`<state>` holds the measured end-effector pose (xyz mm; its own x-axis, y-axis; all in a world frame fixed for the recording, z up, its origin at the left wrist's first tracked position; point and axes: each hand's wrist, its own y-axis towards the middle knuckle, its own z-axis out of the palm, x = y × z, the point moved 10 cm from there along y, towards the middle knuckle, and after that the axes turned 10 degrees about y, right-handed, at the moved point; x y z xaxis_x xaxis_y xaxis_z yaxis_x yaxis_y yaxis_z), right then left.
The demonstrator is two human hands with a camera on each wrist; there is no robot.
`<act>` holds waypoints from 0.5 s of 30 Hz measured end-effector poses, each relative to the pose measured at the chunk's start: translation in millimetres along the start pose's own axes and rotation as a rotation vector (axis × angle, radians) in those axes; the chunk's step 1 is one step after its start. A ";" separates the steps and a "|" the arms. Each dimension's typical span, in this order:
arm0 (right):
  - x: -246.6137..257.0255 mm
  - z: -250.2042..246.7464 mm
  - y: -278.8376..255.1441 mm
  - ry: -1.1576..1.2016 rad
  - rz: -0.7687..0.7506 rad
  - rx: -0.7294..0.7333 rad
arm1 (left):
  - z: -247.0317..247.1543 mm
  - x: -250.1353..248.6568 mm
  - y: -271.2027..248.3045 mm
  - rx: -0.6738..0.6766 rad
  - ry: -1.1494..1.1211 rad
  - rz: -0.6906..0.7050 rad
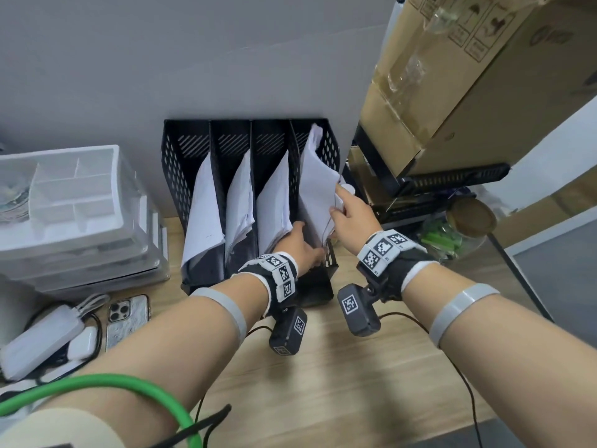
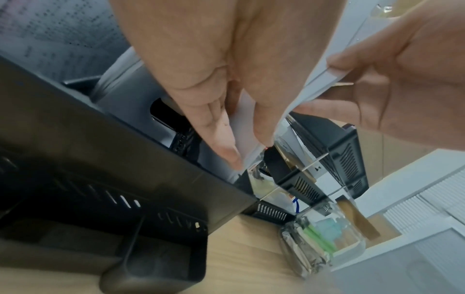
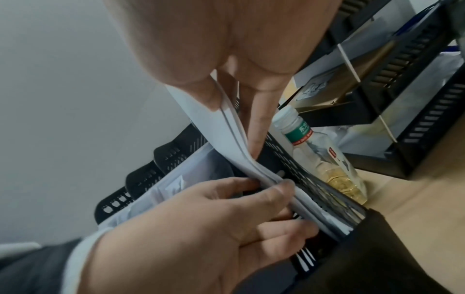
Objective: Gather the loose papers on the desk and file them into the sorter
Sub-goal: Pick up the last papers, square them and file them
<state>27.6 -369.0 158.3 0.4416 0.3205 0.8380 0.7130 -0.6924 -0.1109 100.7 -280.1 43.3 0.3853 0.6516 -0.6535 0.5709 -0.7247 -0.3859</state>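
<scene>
A black four-slot sorter stands against the wall, with white sheets in every slot. A paper stack leans in the rightmost slot. My right hand pinches the stack's right edge between thumb and fingers, which shows close up in the right wrist view. My left hand holds the stack's lower edge at the slot's front, thumb on one face and fingers on the other. In the left wrist view the paper stack runs between both hands above the sorter.
Clear plastic organizer boxes are stacked at the left, with a phone, a white power bank and an earbud case in front. A cardboard box sits on a black rack at the right, beside a jar and a bottle.
</scene>
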 end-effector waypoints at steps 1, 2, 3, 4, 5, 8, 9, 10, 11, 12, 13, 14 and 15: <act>2.9 -2.1 -0.6 0.005 -0.018 -0.010 | -3.7 -2.5 -1.2 -0.026 -0.029 0.011; 5.0 -4.2 -1.5 0.014 -0.031 -0.025 | -7.5 -4.1 -2.8 -0.052 -0.052 0.018; 7.3 -6.2 -4.1 0.021 -0.034 -0.039 | -8.6 -3.8 -2.9 -0.061 -0.073 0.017; 6.6 -7.3 -6.2 0.020 -0.033 -0.046 | -7.3 -3.8 -3.8 -0.052 -0.100 0.020; 4.9 -5.2 -9.1 0.006 -0.024 -0.028 | -2.3 -2.0 -3.4 -0.017 -0.128 0.016; -7.0 5.0 -20.1 -0.050 0.035 0.078 | 5.2 6.1 -14.0 0.105 -0.244 -0.050; -11.0 5.3 -22.8 -0.048 0.050 0.094 | 1.9 7.5 -19.6 0.109 -0.317 -0.073; -10.9 2.7 -27.9 -0.043 0.061 0.090 | -4.7 6.2 -29.9 0.103 -0.362 -0.087; -9.9 -0.2 -30.2 -0.022 0.055 0.085 | -11.3 6.0 -36.4 0.090 -0.398 -0.086; -9.3 -3.1 -31.9 -0.005 0.059 0.076 | -17.2 6.7 -41.1 0.079 -0.409 -0.083; -3.9 -5.9 -34.7 0.025 0.041 0.076 | -25.4 6.2 -46.7 0.059 -0.421 -0.072; 1.4 -11.1 -35.8 0.046 0.030 0.059 | -36.6 4.7 -53.1 0.012 -0.419 -0.058; 4.3 -14.2 -37.9 0.065 0.026 0.053 | -44.0 3.3 -58.8 -0.022 -0.430 -0.047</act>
